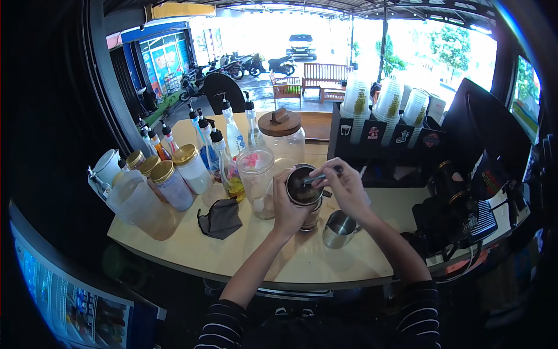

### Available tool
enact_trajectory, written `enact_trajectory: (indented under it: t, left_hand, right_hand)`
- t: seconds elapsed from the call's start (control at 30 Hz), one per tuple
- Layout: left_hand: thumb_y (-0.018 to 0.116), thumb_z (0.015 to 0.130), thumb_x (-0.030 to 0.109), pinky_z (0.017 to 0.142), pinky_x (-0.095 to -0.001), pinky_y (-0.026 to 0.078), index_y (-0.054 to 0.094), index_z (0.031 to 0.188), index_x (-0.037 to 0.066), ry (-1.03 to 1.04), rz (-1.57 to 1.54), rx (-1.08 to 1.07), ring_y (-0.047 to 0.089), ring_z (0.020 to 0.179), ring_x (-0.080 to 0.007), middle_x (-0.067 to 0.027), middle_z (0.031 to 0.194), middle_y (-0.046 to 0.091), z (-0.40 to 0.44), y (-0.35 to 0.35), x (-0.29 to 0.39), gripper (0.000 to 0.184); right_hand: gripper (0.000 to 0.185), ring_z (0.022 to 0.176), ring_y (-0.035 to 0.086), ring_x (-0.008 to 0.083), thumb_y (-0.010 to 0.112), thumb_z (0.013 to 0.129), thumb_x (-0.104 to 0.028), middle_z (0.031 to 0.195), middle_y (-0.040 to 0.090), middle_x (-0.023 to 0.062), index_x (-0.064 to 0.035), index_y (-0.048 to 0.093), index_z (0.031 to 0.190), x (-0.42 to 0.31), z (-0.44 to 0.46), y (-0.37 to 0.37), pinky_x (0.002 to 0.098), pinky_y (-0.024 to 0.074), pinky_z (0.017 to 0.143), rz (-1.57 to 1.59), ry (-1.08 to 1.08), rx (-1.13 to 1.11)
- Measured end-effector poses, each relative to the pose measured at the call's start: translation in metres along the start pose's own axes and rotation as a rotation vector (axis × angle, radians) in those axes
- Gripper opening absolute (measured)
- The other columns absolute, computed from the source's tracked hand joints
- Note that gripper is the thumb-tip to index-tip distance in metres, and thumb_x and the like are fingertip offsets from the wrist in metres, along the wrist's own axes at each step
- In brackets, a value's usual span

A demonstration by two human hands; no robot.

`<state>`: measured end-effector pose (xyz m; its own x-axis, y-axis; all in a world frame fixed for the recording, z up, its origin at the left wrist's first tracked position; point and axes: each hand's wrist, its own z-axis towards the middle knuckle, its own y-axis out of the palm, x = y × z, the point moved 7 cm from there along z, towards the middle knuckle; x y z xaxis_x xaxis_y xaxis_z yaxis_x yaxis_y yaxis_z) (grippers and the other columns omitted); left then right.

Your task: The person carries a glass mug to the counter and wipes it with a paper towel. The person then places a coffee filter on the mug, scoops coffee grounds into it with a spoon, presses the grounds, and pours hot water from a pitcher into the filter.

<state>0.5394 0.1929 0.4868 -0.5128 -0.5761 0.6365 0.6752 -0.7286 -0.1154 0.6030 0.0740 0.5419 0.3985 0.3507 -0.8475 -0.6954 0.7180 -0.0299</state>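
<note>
My left hand (286,200) is wrapped round a metal cup (303,196), which has a dark inside and is held above the counter (273,256). Between the fingers of my right hand (347,185) is a spoon (314,178), its lower end inside the cup. Directly beneath the cup stands a glass (310,221), partly hidden by it and by my left hand. A small steel pitcher (339,230) stands to the right, below my right forearm. Close by on the left is a clear jar (256,180) with a pinkish lid.
A wooden-lidded glass jar (286,142) stands behind. To the left are pump bottles (231,131), gold-lidded jars (192,168), a translucent jug (143,206) and a dark face mask (220,219). Stacked plastic cups (388,104) fill a black holder (372,148); dark equipment (444,203) sits right.
</note>
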Motion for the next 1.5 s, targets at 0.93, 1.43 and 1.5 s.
enact_trajectory:
  t: [0.93, 1.43, 1.5]
  left_hand:
    - [0.083, 0.056, 0.009, 0.104, -0.0402, 0.038, 0.043, 0.129, 0.008, 0.078, 0.122, -0.290, 0.056, 0.114, -0.0286, -0.0139, 0.124, 0.055, 0.013, -0.004, 0.004, 0.083]
    - [0.085, 0.056, 0.013, 0.097, -0.0378, 0.045, 0.045, 0.128, 0.005, 0.105, 0.206, -0.281, 0.058, 0.110, -0.0279, -0.0143, 0.118, 0.057, 0.011, 0.000, 0.008, 0.082]
    - [0.085, 0.056, 0.013, 0.097, -0.0374, 0.044, 0.046, 0.127, 0.005, 0.079, 0.174, -0.284, 0.058, 0.109, -0.0276, -0.0139, 0.117, 0.056, 0.011, 0.000, 0.008, 0.082]
  right_hand:
    - [0.014, 0.072, 0.063, 0.0095, 0.048, 0.097, -0.011, 0.084, 0.066, 0.0087, 0.0027, 0.053, 0.097, -0.016, 0.027, 0.000, 0.0238, 0.0525, 0.066, -0.317, 0.059, -0.377]
    - [0.014, 0.067, 0.062, 0.0092, 0.048, 0.097, -0.009, 0.078, 0.064, 0.0065, 0.0034, 0.054, 0.095, -0.005, 0.022, 0.004, 0.0237, 0.0526, 0.061, -0.218, 0.073, -0.307]
    - [0.014, 0.066, 0.062, 0.0091, 0.048, 0.097, -0.009, 0.079, 0.064, 0.0068, 0.0038, 0.054, 0.094, -0.007, 0.027, -0.002, 0.0232, 0.0526, 0.061, -0.146, -0.009, -0.208]
